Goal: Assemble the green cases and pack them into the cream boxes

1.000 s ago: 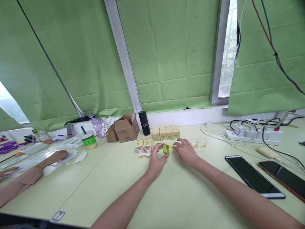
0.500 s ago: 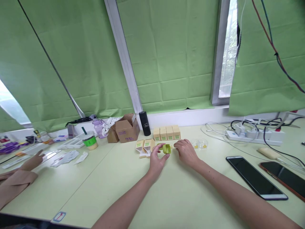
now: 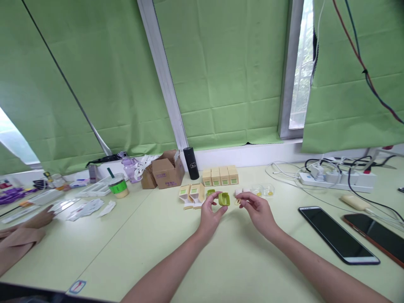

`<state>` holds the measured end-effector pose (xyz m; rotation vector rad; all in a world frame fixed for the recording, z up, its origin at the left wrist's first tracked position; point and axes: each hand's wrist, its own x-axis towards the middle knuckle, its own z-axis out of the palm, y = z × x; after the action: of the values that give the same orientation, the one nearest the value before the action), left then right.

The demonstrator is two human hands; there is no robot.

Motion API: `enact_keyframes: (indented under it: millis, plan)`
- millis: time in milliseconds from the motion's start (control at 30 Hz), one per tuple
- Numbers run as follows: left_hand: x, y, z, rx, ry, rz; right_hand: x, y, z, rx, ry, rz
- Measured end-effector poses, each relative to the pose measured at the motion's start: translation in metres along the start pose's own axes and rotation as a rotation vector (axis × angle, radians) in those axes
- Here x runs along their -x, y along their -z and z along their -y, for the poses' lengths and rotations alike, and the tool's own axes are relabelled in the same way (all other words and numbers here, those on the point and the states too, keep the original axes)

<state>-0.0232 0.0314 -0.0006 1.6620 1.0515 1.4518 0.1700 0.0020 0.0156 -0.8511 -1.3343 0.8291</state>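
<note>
In the head view, my left hand [image 3: 209, 214] grips a small open green case [image 3: 224, 199] between thumb and fingers, its hollow side facing me. Another green piece [image 3: 210, 192] shows just behind that hand; I cannot tell whether the two are joined. My right hand [image 3: 259, 212] pinches a small pale-yellow loop-like piece [image 3: 237, 202], a short way right of the case. Beyond the right fingers lie small whitish pieces [image 3: 238, 191] and clear round containers [image 3: 268, 190] with yellow bits inside. Left of my left hand are two small opened cardboard boxes [image 3: 191, 194].
Several closed small boxes [image 3: 220, 176] stand in a row at the back, near a black bottle [image 3: 191, 163] and a carton [image 3: 168, 170]. Two phones [image 3: 337, 235] and a power strip [image 3: 339, 180] are right. A drink cup [image 3: 119, 186] and another person's hand [image 3: 42, 218] are left.
My right hand has lifted off the tabletop and turned, now showing a small pale-yellow piece in its fingertips. The green case in my left hand has shifted slightly right and tilted.
</note>
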Motion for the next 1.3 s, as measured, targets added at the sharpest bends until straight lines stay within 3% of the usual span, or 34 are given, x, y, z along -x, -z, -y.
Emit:
enact_keyframes:
  millis: [233, 467, 633, 867, 1133, 1300]
  plan:
    - [0.005, -0.006, -0.001, 0.003, 0.029, 0.059, -0.001, -0.001, -0.007, -0.267, -0.284, -0.058]
    - [0.006, -0.006, -0.003, -0.01, 0.065, 0.059, 0.0, 0.002, -0.007, -0.394, -0.335, -0.064]
    - [0.007, -0.006, -0.005, -0.017, 0.068, 0.079, 0.0, 0.003, -0.007, -0.308, -0.213, -0.06]
    - [0.008, -0.006, -0.006, 0.007, 0.046, 0.082, 0.007, 0.0, -0.01, 0.005, -0.033, -0.067]
    - [0.011, -0.007, -0.01, 0.028, 0.033, 0.11, 0.014, 0.0, -0.007, 0.379, 0.33, 0.026]
    - [0.013, -0.01, -0.014, 0.023, 0.024, 0.133, 0.013, 0.0, -0.012, 0.574, 0.499, -0.015]
